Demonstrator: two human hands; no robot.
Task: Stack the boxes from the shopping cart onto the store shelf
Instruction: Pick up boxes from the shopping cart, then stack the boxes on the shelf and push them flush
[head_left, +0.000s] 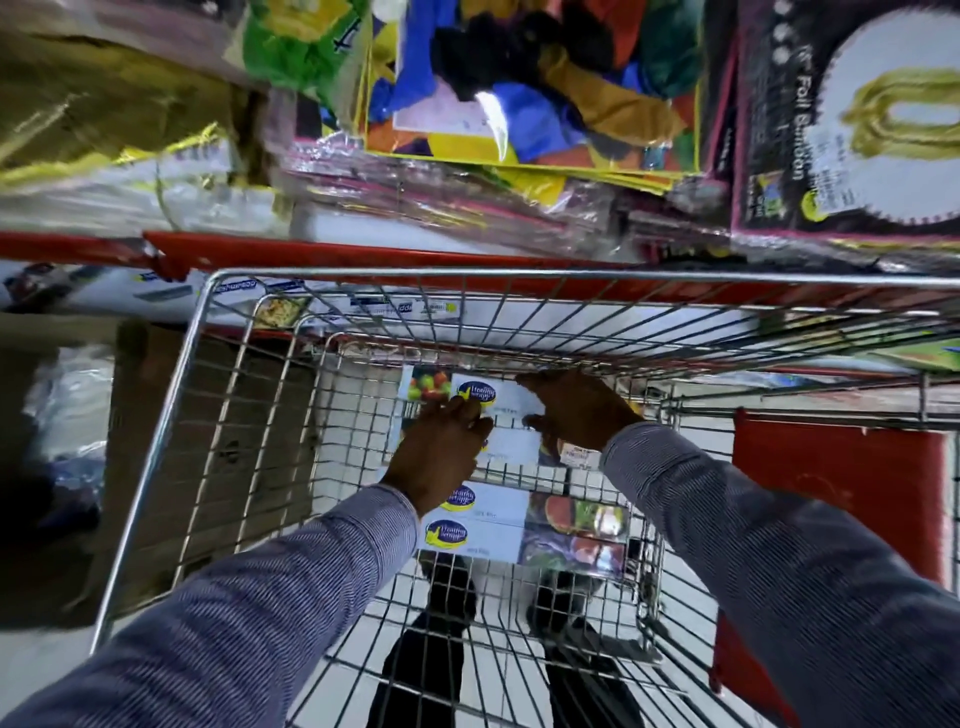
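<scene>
Below the camera, a pale store floor shows through the wire mesh of a shopping cart, which stands pushed up against a store shelf with a red front edge. Above that edge, the shelf carries party goods in clear plastic: a pack of mixed coloured balloons, a foil balloon card with a gold figure on a white disc, and gold foil wrapping at the left. The level below the red edge holds white printed cartons, seen partly through the cart's front wall. A brown cardboard box sits outside the cart on its left side, and the cart's red child-seat flap hangs at the right.

The cart's front rim and upper wires cross just above the hands and overlap the far box (the view is motion-blurred there). The person's dark shoes are visible under the basket.

The boxes lie flat in the cart basket, several laid close together in rows. Each is white with a blue and yellow oval logo and a fruit picture at one end. The left hand and the right hand both reach down onto the far box, fingers spread moderately over its top and sides. Whether either hand has actually closed on it cannot be told. Both sleeves are blue-grey striped fabric.
</scene>
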